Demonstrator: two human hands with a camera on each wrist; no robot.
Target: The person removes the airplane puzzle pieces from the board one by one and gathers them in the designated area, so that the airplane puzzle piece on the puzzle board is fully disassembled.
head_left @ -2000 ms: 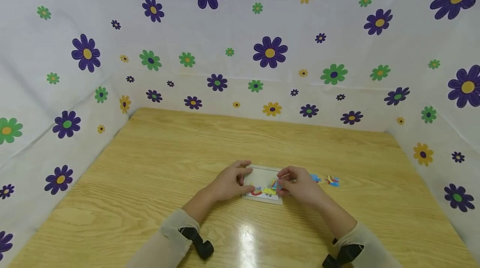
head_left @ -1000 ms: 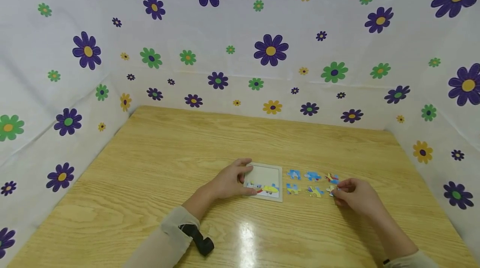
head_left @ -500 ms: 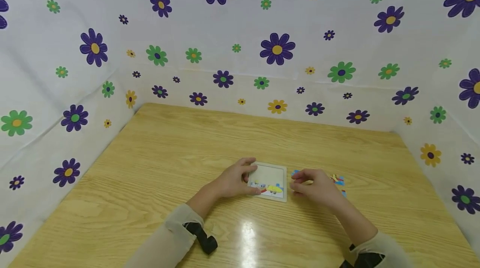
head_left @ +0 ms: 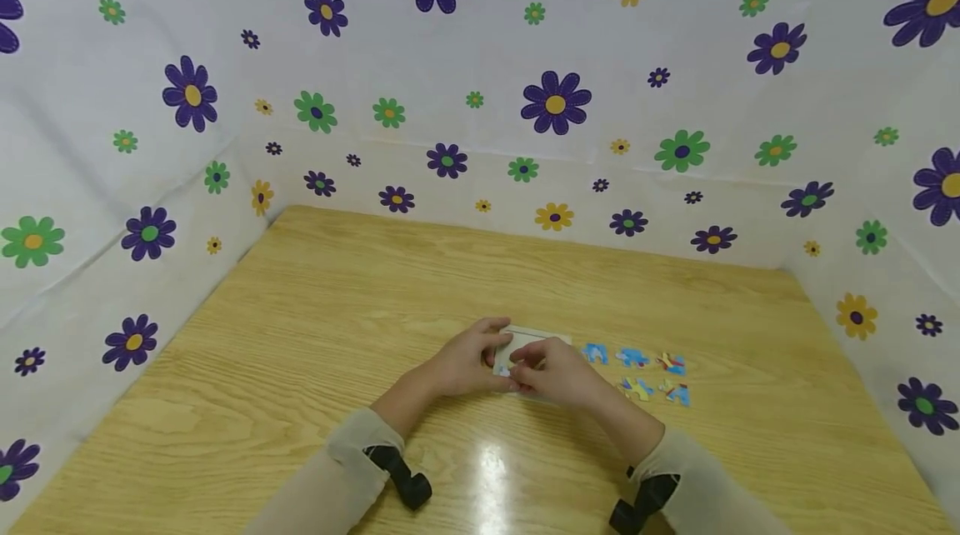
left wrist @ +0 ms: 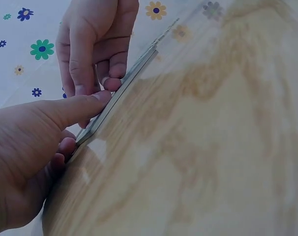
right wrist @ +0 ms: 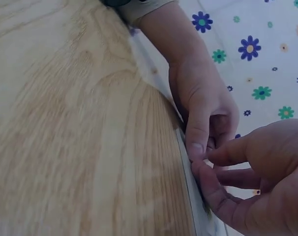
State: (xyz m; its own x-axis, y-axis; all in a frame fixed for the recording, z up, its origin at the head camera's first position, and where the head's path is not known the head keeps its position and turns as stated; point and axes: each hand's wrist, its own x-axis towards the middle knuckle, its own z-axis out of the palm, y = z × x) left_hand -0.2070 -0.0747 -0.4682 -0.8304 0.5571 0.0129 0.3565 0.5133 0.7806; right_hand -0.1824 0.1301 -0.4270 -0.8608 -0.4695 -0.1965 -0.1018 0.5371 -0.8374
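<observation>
My left hand (head_left: 467,362) grips the left edge of a pale, square puzzle tray (head_left: 525,337), thumb at the near left corner and fingers at the far one. Over the tray, my right hand (head_left: 557,372) pinches a puzzle piece mostly hidden by its fingers. In the right wrist view its fingertips meet right beside the left thumb (right wrist: 195,150), along the tray edge (right wrist: 186,172). The left wrist view shows the tray (left wrist: 132,81) edge-on under both hands. My right hand covers most of the tray's lower picture.
Right of the tray lie several loose puzzle pieces in two rows, among them a blue piece (head_left: 595,353), a blue-and-red piece (head_left: 672,363) and a yellow piece (head_left: 637,389). A flower-printed white cloth (head_left: 450,43) walls in the wooden table (head_left: 360,285) at back and sides.
My right hand has gone from the tray to the loose pieces and back left over the tray. The near-left loose piece has left its row. My left hand has kept hold of the tray.
</observation>
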